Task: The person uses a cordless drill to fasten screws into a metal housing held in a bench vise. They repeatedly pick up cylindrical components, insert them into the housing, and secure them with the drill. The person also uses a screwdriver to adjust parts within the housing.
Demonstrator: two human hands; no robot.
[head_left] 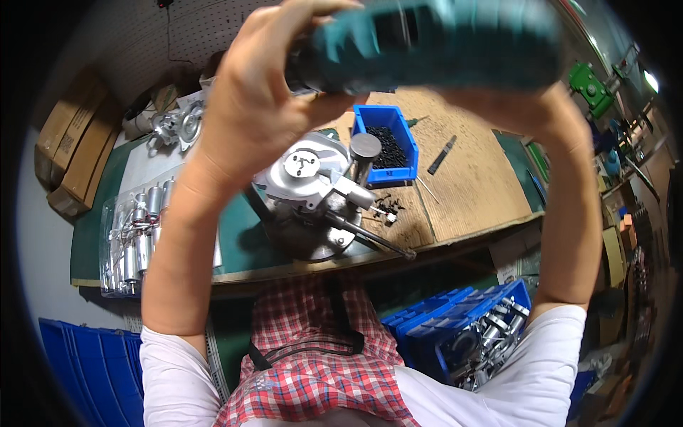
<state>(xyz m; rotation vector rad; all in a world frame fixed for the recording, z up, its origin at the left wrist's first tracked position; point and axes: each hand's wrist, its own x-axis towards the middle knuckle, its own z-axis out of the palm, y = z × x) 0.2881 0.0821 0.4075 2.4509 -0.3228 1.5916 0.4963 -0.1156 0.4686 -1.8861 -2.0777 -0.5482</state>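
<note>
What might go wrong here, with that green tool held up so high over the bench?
The green power tool is raised in both hands, left hand and right hand, directly above the metal motor part; a slip might drop it there. Loose black screws lie near the bench edge and may roll off.
</note>
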